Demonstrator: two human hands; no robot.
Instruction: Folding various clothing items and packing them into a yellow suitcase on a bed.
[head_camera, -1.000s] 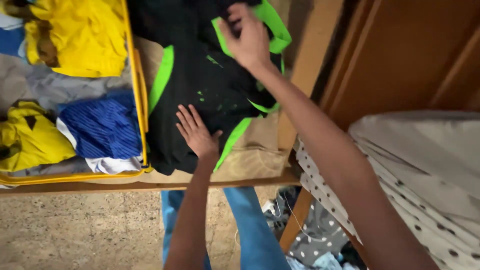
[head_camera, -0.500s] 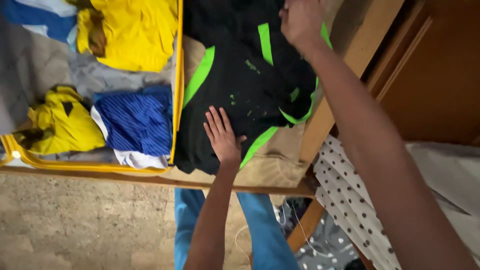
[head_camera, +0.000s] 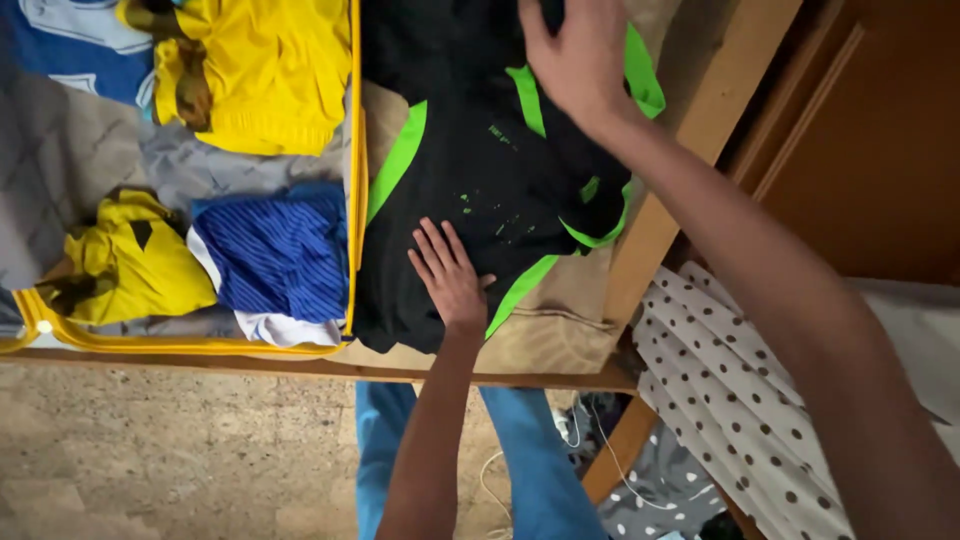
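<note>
Two hands on a black garment with green stripes

The left hand (head_camera: 452, 280) lies flat, fingers spread, on the black garment (head_camera: 470, 190) at 6 o'clock of its middle; the right hand (head_camera: 578, 55) at 1 o'clock pinches a fold of it, fingertips hidden. The garment lies on a tan cloth (head_camera: 545, 330) on the wooden bench (head_camera: 690, 150) (small green print marks its front). At 9 o'clock, an open yellow-edged case (head_camera: 352, 150) holds two yellow pieces (head_camera: 265, 70) and one blue striped piece (head_camera: 275, 250).

Matt black-and-green cloth garment (head_camera: 470, 170) on smooth wooden frame (head_camera: 690, 150)
</note>
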